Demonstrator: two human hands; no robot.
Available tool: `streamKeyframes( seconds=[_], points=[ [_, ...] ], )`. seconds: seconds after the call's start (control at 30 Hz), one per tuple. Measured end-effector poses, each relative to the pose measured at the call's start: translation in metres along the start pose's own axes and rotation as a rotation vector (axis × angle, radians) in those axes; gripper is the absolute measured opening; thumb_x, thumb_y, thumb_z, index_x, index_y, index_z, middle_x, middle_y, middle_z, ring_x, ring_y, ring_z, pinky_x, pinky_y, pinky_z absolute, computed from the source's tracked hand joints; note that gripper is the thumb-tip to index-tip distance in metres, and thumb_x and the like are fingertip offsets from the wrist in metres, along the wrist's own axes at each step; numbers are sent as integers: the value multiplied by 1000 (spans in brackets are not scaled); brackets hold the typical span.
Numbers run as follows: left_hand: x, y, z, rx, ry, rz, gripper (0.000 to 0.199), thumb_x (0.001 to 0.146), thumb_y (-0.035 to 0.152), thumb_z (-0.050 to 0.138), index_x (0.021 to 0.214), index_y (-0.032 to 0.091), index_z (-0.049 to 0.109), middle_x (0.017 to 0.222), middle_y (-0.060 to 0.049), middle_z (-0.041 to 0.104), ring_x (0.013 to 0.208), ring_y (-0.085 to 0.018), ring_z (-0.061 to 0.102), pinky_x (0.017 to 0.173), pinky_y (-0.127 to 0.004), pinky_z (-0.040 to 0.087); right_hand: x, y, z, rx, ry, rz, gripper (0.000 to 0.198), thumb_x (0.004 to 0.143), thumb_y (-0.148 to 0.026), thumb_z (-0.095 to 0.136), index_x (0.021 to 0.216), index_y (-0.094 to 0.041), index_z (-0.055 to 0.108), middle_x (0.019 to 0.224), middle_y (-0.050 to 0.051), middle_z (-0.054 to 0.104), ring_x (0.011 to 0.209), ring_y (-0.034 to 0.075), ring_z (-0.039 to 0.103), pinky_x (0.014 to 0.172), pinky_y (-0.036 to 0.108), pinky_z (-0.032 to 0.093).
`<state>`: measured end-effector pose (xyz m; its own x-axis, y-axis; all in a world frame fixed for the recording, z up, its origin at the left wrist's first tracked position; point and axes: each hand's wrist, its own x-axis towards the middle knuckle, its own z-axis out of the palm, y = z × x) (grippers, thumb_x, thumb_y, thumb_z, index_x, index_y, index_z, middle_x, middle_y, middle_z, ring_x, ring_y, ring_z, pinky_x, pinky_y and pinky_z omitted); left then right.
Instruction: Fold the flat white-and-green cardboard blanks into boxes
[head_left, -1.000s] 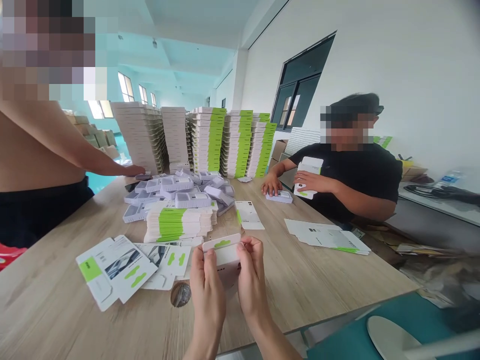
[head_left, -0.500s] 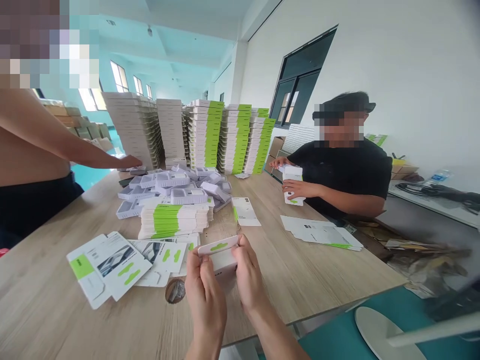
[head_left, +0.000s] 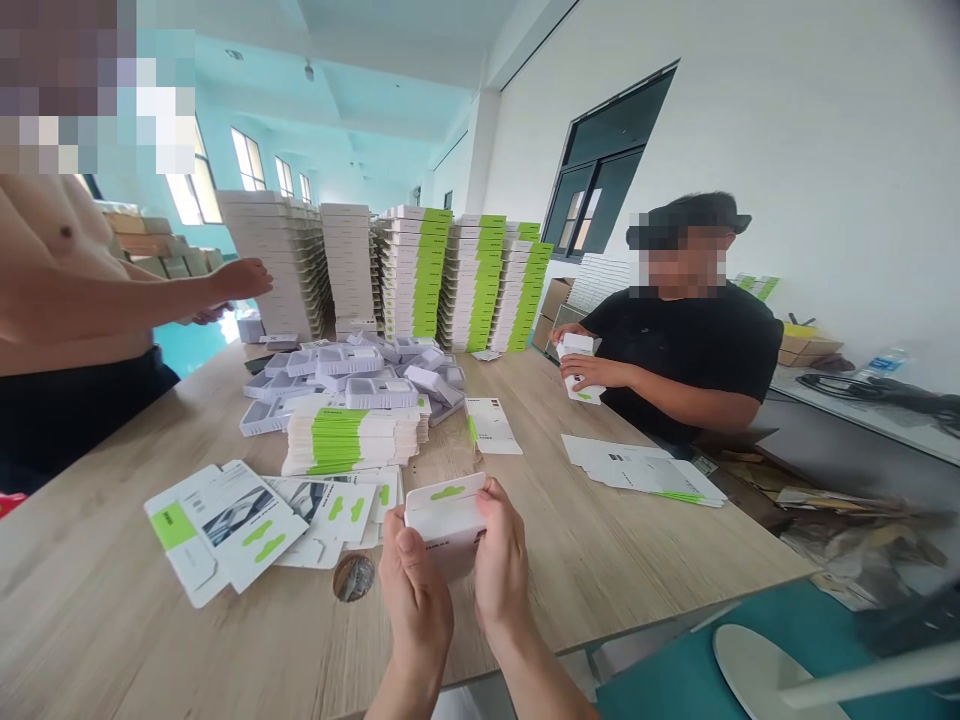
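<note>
Clamping a crisp white card box [head_left: 444,524], marked with a lobed green shape on its flat hang tab, between left hand [head_left: 416,590] and right hand [head_left: 501,565], above the wood-grained table [head_left: 637,560], nearer than the green-banded stack of folded cartons [head_left: 339,438] and to its right. Facing moulded pale-lilac trays [head_left: 349,362] with sunken compartments, heaped loosely just behind that stack, and smooth printed blanks [head_left: 244,522], overlapping flat to its near left.
</note>
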<state>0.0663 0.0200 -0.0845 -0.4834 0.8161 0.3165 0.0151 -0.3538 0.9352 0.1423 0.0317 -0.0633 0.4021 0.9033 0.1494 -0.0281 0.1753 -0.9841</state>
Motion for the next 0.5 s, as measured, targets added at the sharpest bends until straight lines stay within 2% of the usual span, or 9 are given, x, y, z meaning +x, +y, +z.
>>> streamKeyframes(
  seconds=[0.1, 0.23, 0.37, 0.5],
  points=[
    [-1, -1, 2, 4, 13, 4, 69, 93, 82, 28, 87, 23, 63, 82, -11, 69, 74, -27, 65, 63, -41, 53, 2, 1, 0, 22, 17, 72, 26, 91, -47, 50, 80, -28, 63, 86, 6, 72, 90, 29, 64, 71, 36, 48],
    [2, -3, 0, 28, 37, -7, 69, 91, 85, 30, 88, 23, 61, 81, -11, 67, 71, -27, 63, 63, -42, 53, 0, 3, 1, 23, 22, 50, 29, 92, -52, 51, 84, -28, 65, 86, 6, 72, 89, 29, 64, 72, 37, 48],
    [8, 0, -4, 20, -49, -77, 50, 97, 67, 45, 91, 22, 66, 83, -9, 72, 76, -27, 68, 64, -39, 57, -2, 8, 2, 32, 13, -2, 30, 89, -56, 55, 82, -28, 63, 79, 6, 70, 83, 28, 63, 68, 37, 47],
    [8, 4, 2, 1, 0, -149, 37, 101, 49, 45, 100, 20, 68, 96, -11, 74, 93, -27, 71, 73, -36, 59, 2, 13, 2, 35, 60, -17, 30, 87, -57, 56, 82, -28, 63, 77, 6, 69, 84, 29, 64, 67, 36, 47]
  ],
)
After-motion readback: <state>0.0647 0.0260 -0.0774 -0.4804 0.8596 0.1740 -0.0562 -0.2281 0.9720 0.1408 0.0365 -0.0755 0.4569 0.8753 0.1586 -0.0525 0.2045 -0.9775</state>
